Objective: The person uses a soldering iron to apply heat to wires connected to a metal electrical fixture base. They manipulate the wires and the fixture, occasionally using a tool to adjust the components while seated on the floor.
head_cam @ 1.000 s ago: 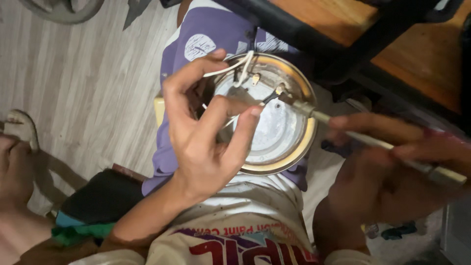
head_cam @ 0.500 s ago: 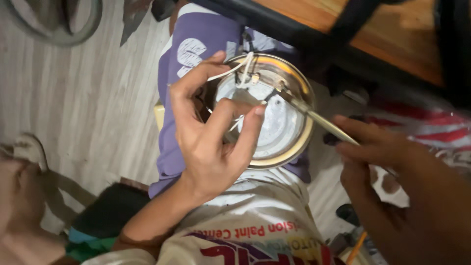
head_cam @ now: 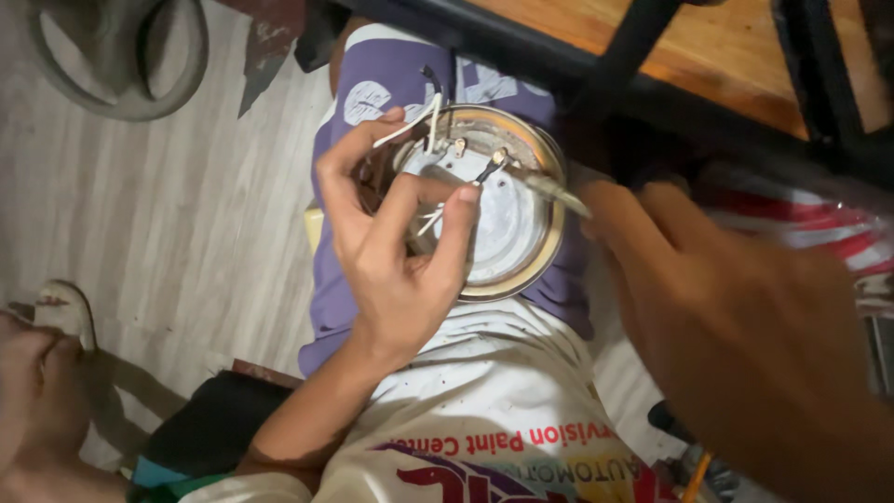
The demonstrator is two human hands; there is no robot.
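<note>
Metal, round and rust-rimmed, the shallow pan-like appliance base [head_cam: 507, 219] rests on the person's lap, against purple shorts [head_cam: 345, 279] and a white printed shirt [head_cam: 484, 410], seen from the head camera. Compared with half a second ago, the right hand [head_cam: 736, 317] has come much closer to the base and now fills the right side of the view, with less of the tool's shaft showing. That hand is closed around the thin metal tool [head_cam: 549, 189], its tip at a terminal near the rim. The left hand [head_cam: 391, 251] arches over the base's left edge, thumb and fingertips pinching thin white wires [head_cam: 410, 126]. Pale wooden floor [head_cam: 140, 214] lies to the left.
</note>
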